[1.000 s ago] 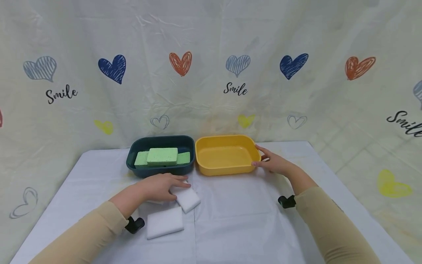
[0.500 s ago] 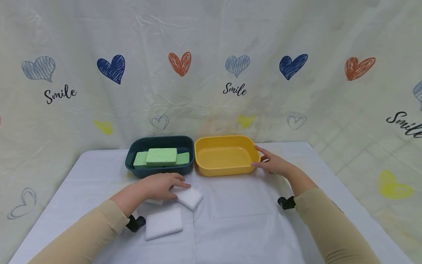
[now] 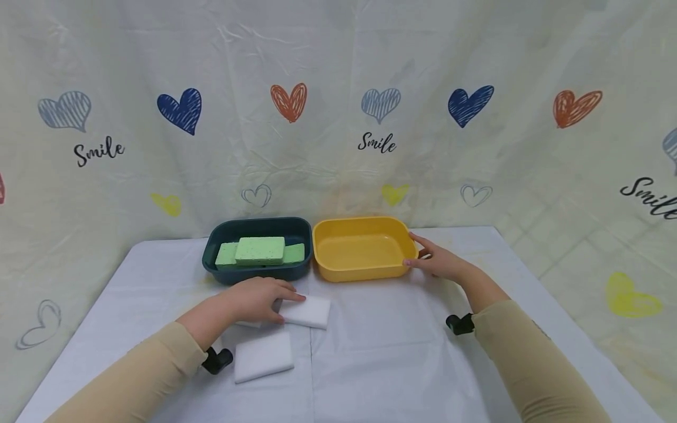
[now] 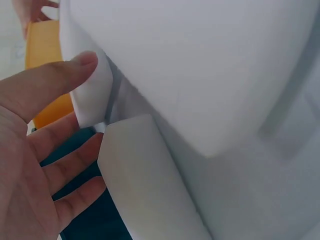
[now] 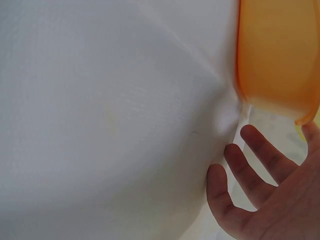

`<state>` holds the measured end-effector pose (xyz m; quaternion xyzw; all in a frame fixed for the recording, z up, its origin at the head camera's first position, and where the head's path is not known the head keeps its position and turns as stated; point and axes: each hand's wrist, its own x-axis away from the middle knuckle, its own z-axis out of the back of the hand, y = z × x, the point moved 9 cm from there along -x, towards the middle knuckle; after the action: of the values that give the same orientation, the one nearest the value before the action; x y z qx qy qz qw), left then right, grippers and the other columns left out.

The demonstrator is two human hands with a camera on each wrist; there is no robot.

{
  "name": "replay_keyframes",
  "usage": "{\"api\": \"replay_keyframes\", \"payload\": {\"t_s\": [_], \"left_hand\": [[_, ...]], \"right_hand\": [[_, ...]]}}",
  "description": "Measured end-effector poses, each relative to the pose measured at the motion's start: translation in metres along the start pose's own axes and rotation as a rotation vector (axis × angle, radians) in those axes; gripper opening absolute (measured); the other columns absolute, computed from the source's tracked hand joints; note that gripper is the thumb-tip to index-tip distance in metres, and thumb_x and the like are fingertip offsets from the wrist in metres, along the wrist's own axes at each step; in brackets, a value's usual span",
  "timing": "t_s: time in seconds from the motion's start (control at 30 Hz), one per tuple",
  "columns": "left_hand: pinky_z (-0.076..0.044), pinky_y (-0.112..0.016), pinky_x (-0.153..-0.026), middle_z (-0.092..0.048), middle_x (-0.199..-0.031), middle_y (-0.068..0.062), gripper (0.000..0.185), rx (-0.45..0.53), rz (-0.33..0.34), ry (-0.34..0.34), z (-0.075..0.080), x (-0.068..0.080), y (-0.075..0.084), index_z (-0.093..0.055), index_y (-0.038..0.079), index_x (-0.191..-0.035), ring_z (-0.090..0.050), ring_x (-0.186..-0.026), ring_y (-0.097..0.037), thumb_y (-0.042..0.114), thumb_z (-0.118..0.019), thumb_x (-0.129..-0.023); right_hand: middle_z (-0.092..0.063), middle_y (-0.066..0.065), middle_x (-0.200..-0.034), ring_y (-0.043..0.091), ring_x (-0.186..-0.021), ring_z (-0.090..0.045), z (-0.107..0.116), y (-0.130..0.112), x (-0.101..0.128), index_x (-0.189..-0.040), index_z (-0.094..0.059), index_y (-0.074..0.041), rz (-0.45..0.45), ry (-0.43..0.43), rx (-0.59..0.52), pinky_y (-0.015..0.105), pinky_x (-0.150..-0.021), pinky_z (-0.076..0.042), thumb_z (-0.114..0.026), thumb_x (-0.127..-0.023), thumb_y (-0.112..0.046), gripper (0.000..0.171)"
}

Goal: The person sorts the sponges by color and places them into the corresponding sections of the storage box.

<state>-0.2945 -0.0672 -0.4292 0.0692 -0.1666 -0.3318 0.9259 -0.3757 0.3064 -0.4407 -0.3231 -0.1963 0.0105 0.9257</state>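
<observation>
One white sponge [image 3: 248, 322] lies mostly hidden beneath the left hand [image 3: 257, 299].

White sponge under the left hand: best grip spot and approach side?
Take the white sponge across its two long edges, coming from above. It lies flat on the table, long side running left to right, with its right half clear of the left hand. A thumb-and-fingers pinch there should do.

The left hand [image 3: 257, 298] covers the near end of a white sponge [image 3: 307, 311] and most of another beneath its palm. The stacked green sponges [image 3: 259, 251] hide one another's lower parts inside the dark green tub [image 3: 257, 274]. In the right wrist view the yellow tub [image 5: 277, 55] is blurred and cut off by the top edge.
</observation>
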Motion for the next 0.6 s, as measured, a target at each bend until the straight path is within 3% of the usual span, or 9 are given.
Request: {"api": "replay_keyframes", "payload": {"t_s": [0.27, 0.6], "left_hand": [[-0.042, -0.041, -0.107, -0.055, -0.139, 0.009, 0.053, -0.001, 0.006, 0.019, 0.006, 0.004, 0.005, -0.06, 0.04, -0.136, -0.052, -0.127, -0.015, 0.039, -0.077, -0.086], [-0.048, -0.037, -0.099, -0.054, -0.138, 0.013, 0.051, 0.032, 0.033, 0.11, 0.026, 0.015, 0.011, -0.058, 0.045, -0.136, -0.056, -0.113, -0.01, 0.045, -0.073, -0.088]], "right_hand": [[-0.043, 0.024, -0.141, 0.034, -0.111, -0.052, 0.001, 0.0, 0.0, -0.161, -0.009, -0.032, 0.008, 0.0, -0.005, 0.046, -0.097, -0.05, -0.068, -0.085, -0.061, 0.101], [-0.043, 0.024, -0.139, 0.033, -0.106, -0.053, 0.0, 0.002, -0.001, -0.161, -0.009, -0.031, 0.001, 0.008, 0.014, 0.047, -0.096, -0.05, -0.067, -0.085, -0.063, 0.101]]}}
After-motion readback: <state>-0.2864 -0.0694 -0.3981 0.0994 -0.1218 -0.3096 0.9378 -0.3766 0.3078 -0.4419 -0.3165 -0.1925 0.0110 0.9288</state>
